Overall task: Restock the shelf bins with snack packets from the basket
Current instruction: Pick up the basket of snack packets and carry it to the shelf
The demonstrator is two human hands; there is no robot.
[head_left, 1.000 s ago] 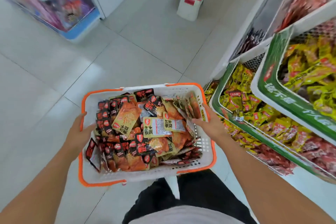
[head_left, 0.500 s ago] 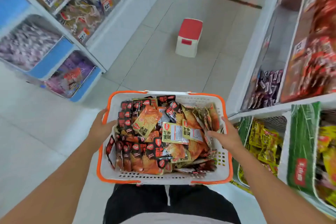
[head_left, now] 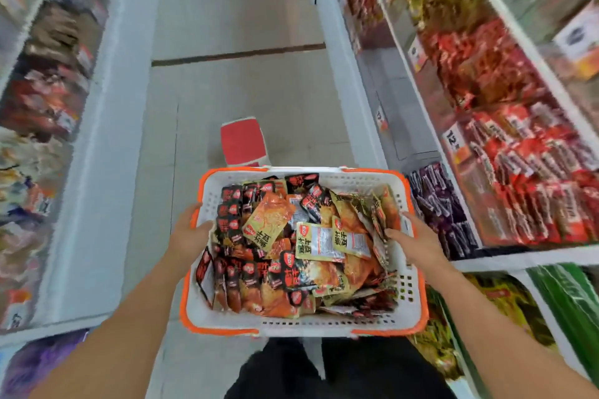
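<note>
Both hands carry the load: the left hand (head_left: 189,232) grips the basket (head_left: 406,311) by its left rim, the right hand (head_left: 413,241) curls over the right rim, thumb inside against the snack packets (head_left: 301,246) heaped within. A second ago the person looked down beside the low green bins; now they have straightened, and the red stool (head_left: 242,141) lies just beyond the basket, with the red-packet shelf bins (head_left: 518,152) rising on the right. Restocking hasn't begun, I'd judge; they seem to be choosing a bin.
</note>
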